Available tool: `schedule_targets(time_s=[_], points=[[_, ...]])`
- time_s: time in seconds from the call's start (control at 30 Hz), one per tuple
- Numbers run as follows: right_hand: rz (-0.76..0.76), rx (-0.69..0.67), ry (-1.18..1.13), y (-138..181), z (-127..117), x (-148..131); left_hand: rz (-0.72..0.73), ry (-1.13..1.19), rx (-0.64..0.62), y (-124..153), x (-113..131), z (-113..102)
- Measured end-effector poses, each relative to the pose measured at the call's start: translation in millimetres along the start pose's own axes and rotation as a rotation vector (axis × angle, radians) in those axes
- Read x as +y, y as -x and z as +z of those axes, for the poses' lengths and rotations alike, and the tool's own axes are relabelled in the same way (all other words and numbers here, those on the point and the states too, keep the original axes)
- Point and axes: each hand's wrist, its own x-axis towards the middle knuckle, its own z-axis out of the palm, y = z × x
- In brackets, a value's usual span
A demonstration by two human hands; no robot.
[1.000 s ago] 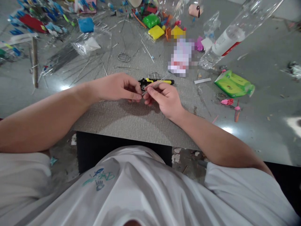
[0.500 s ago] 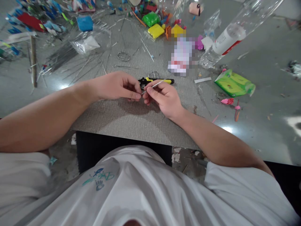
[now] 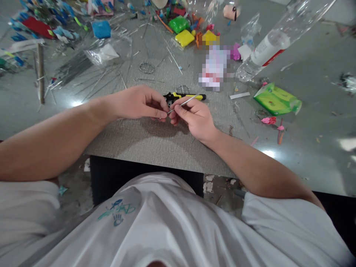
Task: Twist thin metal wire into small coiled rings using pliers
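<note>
A thin silvery metal rod (image 3: 190, 99) slants up to the right out of my right hand (image 3: 196, 116), whose thumb and fingers pinch it. My left hand (image 3: 143, 104) has its thumb and fingertips closed at the rod's lower end, where a fine wire seems to be; the fingers hide most of that spot. Just behind both hands lie pliers (image 3: 200, 96) with black and yellow handles, partly covered by my fingers. Beyond them is a small ring of bent wire (image 3: 183, 89), and a second wire ring (image 3: 146, 67) lies farther left.
Loose wires (image 3: 83, 74) and a wooden stick (image 3: 40, 74) lie to the left. Clay packets in green (image 3: 178, 24), yellow (image 3: 184, 38) and blue (image 3: 101, 29) sit at the back. A plastic bottle (image 3: 267, 48) and a green tissue pack (image 3: 276, 98) are on the right.
The metal rod has shifted slightly up and right and shows more plainly above my right hand. Both hands stay in nearly the same place.
</note>
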Motion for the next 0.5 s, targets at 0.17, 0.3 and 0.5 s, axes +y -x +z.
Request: schedule_targets(time_s=[0.17, 0.3, 0.5], points=[[-0.004, 0.017, 0.062, 0.5, 0.5, -0.3, 0.059, -0.107, 0.047, 1.3, -0.9, 0.2], [-0.035, -0.007, 0.093, 0.1, 0.0, 2.0, 0.095, -0.213, 0.061, 2.2, 2.3, 2.1], [-0.062, -0.017, 0.109, -1.0, -0.5, 2.3, 0.083, -0.192, 0.086, 3.0, 3.5, 3.8]])
